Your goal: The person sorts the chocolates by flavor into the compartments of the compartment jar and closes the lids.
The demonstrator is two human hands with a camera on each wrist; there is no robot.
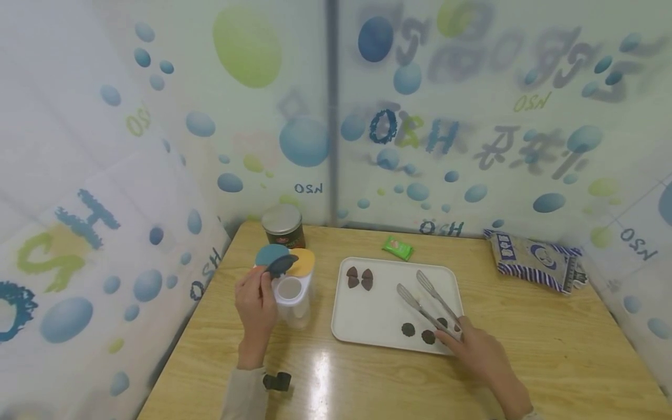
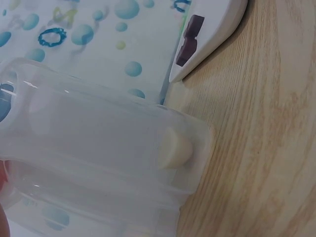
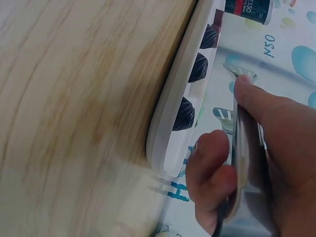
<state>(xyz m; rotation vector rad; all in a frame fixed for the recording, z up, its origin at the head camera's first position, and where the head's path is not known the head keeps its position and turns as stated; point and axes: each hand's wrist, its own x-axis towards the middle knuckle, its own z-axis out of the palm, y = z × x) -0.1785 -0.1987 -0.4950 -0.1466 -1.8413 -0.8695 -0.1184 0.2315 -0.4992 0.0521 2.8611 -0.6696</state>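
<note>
My left hand [image 1: 255, 300] pinches a dark blue flip lid [image 1: 282, 265], holding it raised on a clear compartmented storage container [image 1: 296, 312]. Below that lid one round mouth is uncovered; teal and yellow lids cover others. Inside the container, the left wrist view shows a pale, cream-coloured piece [image 2: 176, 148] near the bottom. My right hand [image 1: 480, 353] grips metal tongs [image 1: 426, 314], whose spread tips are over a white tray [image 1: 362, 324] with nothing visible between them. Brown wedge-shaped pieces [image 1: 367, 279] lie at the tray's far left, and several dark ridged round pieces [image 3: 184, 114] along its near right.
A dark tin with a silver lid [image 1: 282, 219] stands behind the container. Beyond the tray lies a small green packet [image 1: 398, 248]. A blue and beige bag [image 1: 535, 261] rests at the back right. Patterned walls border the wooden table [image 1: 388, 385].
</note>
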